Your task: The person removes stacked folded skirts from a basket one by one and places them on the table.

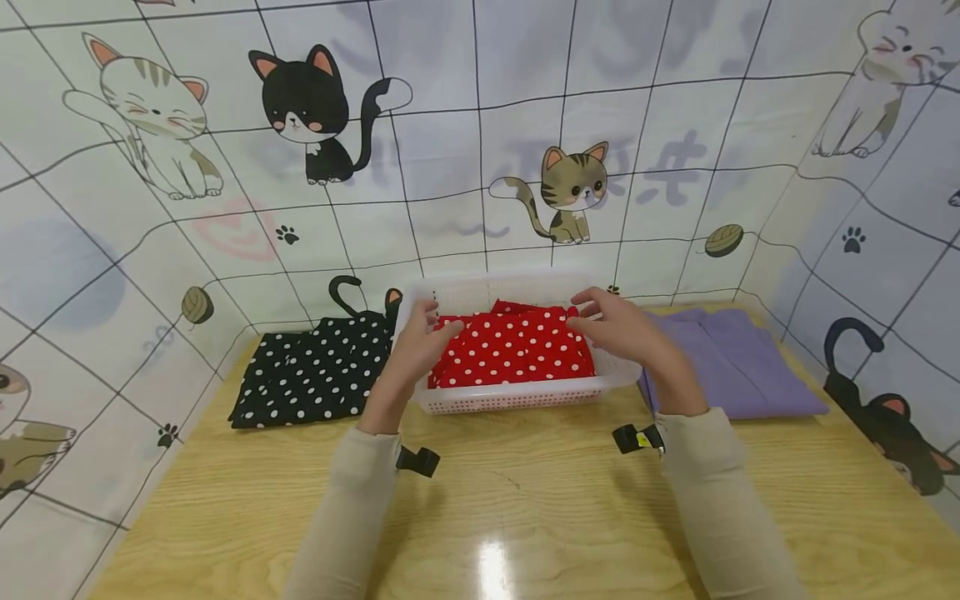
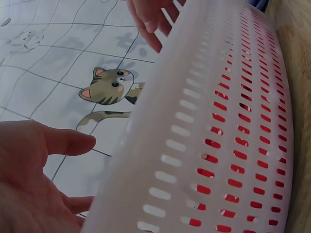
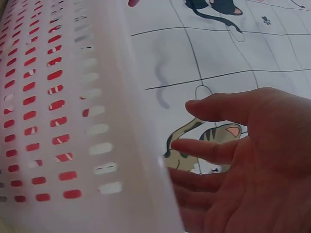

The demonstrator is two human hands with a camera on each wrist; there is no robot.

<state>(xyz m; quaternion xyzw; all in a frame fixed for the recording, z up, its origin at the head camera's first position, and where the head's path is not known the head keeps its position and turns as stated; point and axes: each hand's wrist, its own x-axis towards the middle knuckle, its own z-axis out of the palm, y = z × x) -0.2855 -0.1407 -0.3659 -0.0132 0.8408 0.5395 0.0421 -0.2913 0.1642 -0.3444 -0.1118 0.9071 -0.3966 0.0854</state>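
A folded red cloth with white dots [image 1: 517,346] lies inside a white plastic basket [image 1: 517,392] with slotted walls. My left hand [image 1: 418,343] is over the basket's left end, fingers loosely bent and holding nothing. At the right end, my right hand [image 1: 621,327] has its fingers spread by the cloth's upper right corner; whether they touch it I cannot tell. The left wrist view has the thumb [image 2: 70,141] apart from the basket wall [image 2: 194,121]. In the right wrist view, relaxed fingers [image 3: 209,150] reach behind the rim, which partly hides them.
To the left of the basket lies a folded black cloth with white dots [image 1: 311,371]. A folded purple cloth [image 1: 738,367] lies to the right. All rest on a wooden table [image 1: 510,492], against a wall covering with cat drawings [image 1: 450,167].
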